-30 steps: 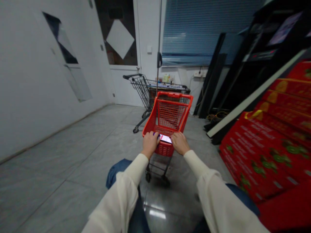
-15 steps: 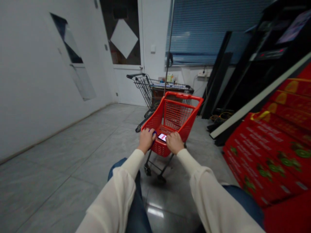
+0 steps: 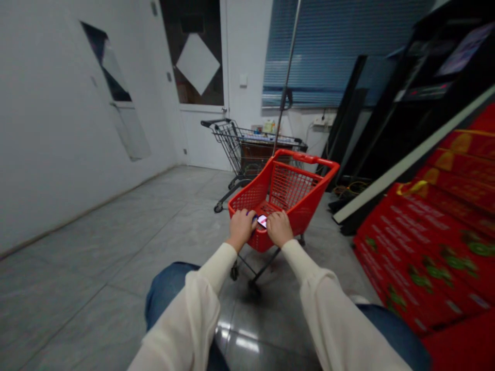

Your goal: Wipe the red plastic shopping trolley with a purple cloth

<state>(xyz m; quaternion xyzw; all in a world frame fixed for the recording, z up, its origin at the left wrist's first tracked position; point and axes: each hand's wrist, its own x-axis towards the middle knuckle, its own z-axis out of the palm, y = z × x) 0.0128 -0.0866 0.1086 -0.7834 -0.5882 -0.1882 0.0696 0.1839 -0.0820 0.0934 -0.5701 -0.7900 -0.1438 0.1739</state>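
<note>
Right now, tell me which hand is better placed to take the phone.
Probably the right hand: its fingers lie against the lit phone on the red cart; the left hand has a purple item between it and the phone.

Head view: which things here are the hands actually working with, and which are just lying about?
In use: left hand, right hand, on small red shopping cart; lit smartphone between them.
Around: wire shopping cart; red printed cartons; blue window blind.
</note>
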